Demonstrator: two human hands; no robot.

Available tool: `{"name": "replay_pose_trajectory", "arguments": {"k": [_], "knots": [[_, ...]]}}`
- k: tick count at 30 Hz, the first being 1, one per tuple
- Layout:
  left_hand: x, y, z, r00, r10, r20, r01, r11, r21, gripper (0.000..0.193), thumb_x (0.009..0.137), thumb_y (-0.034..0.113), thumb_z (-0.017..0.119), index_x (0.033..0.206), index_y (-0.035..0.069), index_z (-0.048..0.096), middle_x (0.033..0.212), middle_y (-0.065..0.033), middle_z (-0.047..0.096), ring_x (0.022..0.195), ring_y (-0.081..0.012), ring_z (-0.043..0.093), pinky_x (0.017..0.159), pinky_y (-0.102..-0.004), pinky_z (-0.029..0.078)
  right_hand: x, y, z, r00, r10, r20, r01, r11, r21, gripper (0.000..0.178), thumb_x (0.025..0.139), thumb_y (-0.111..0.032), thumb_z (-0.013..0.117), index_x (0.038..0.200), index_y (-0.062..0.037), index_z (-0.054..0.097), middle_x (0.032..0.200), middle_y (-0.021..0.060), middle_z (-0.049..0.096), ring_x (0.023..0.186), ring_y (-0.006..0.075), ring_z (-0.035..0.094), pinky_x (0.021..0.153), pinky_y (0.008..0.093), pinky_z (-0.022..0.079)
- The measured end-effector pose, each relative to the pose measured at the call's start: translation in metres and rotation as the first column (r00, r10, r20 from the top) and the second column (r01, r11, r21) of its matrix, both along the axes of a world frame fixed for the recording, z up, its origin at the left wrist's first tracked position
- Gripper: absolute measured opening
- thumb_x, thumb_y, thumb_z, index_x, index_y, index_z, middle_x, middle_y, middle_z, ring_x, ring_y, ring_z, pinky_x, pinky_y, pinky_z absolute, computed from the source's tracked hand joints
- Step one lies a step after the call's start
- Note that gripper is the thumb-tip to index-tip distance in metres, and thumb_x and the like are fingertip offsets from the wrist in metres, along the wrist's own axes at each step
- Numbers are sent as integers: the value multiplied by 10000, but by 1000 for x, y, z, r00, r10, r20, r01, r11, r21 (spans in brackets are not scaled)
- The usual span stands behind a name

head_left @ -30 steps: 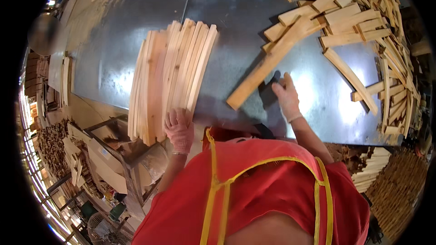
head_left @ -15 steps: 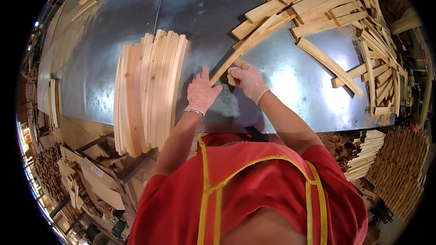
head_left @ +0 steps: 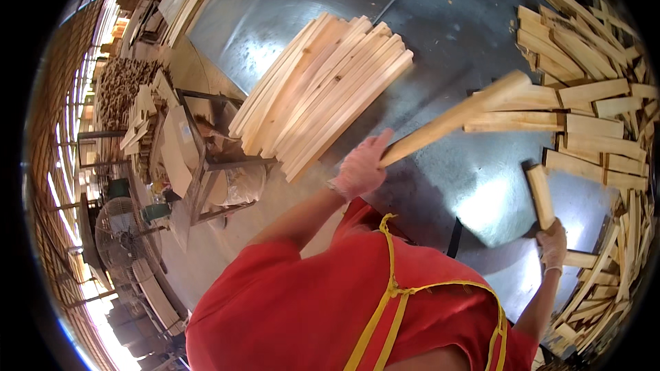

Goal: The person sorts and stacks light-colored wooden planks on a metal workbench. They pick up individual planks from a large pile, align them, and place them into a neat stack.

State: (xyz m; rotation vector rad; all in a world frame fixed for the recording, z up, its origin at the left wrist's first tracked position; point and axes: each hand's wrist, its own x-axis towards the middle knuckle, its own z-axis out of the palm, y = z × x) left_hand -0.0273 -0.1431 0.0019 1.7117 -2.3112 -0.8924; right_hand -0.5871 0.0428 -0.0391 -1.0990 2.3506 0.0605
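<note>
My gloved left hand [head_left: 362, 165] is closed around the near end of a curved wooden slat [head_left: 450, 124]. The slat slants up to the right above the metal table, its far end blurred. Off to the right, my gloved right hand [head_left: 552, 244] grips the near end of a second wooden piece [head_left: 540, 196], which is shorter in view and tilted up. Beside my left hand lies a tight row of pale curved slats [head_left: 323, 89], set edge to edge at the table's left side.
Loose wooden pieces [head_left: 595, 144] lie heaped along the right of the dark metal table [head_left: 454, 41]. Left of the table stand a metal-framed bin [head_left: 203, 172] with cardboard and scraps, and a floor fan [head_left: 124, 230]. Stacked wood [head_left: 127, 89] is behind them.
The view has swung round. My left hand now holds the slat, lifted off the loose pile. My right hand has moved away to the right and taken hold of another wooden piece.
</note>
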Motion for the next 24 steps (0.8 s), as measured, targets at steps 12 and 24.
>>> {"name": "replay_pose_trajectory", "arguments": {"k": [12,24], "knots": [[184,-31,22,828,370,420,-138,862,-488,821,803,437,840,1497,123,535,1209,-165,672,1082,-383,666,907,-515,534,241,-159,-13,240,-71,968,759,636,-142,246,1084,-295,612,1182,-70,618,890,26,613,782,164,631,723,353,572],[77,-45,-41,994,-106,42,109,990,-89,616,884,314,726,1421,42,593,1287,-225,670,1178,-402,653,994,-500,538,403,-178,22,656,189,731,161,911,-380,548,969,-418,717,1266,30,612,1085,124,721,1040,246,685,955,374,531]]}}
